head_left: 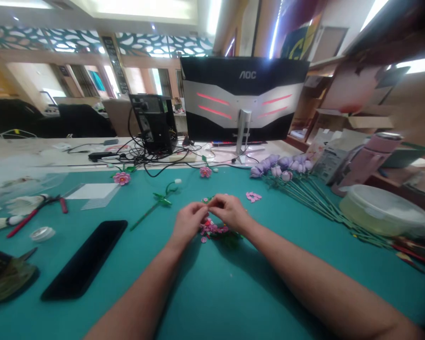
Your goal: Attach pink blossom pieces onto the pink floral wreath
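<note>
My left hand (190, 221) and my right hand (229, 211) meet fingertip to fingertip over the middle of the green mat (205, 293). Both are pinched closed; whatever sits between the fingers is too small to make out. Directly beneath them lies a heap of small pink and red pieces (212, 228), partly hidden by the hands, with some green pieces (232, 240) beside it. One loose pink piece (203, 240) rests at the near side. Beyond my right hand is a cluster of light pink petal-like pieces (253, 197).
A green stem with leaves (159, 200) and a black phone (87, 259) lie left. Pink flowers (205, 172) stand further back. Purple flowers (283, 165) and a lidded plastic tub (384, 210) are right. Red-handled pliers (38, 212) lie far left. A monitor (246, 101) stands behind.
</note>
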Demonstrator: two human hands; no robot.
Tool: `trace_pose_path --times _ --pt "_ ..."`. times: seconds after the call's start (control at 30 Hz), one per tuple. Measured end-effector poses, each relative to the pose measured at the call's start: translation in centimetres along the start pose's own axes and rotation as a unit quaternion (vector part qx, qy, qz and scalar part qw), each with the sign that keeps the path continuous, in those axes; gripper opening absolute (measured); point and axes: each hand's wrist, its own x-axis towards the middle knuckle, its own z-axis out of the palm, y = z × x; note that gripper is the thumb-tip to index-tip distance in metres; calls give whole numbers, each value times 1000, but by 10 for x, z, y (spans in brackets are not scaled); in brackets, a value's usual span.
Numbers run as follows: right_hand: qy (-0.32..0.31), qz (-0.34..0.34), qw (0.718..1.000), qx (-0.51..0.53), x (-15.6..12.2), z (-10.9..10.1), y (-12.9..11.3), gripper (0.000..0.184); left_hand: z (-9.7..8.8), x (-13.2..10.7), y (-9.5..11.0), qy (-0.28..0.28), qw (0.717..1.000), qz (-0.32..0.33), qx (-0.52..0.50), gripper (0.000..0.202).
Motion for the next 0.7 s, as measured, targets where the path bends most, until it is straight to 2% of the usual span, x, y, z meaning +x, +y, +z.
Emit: trace_pose_path --times 0.2,0.37,0.47,0.57,0.63,0.7 --pt "-14 -31 999 -40 -22 -20 0 4 10 -9 3 -93 992 -69 -56 32" --pt "-36 -61 983 -168 -46 -34 -11 5 24 -17 1 -129 988 -76 -25 26" --pt "-36 -52 980 -188 -54 -41 -11 4 32 -20 0 -162 984 -68 -20 27" --pt "-12 -38 984 -175 -59 -57 3 8 33 -26 6 -192 979 -65 1 31" --pt "16 -10 984 -179 -61 -74 23 15 25 -31 12 -171 984 -50 19 31" --pt "66 27 975 -209 -61 -91 54 25 10 -36 17 -139 989 -30 31 28"
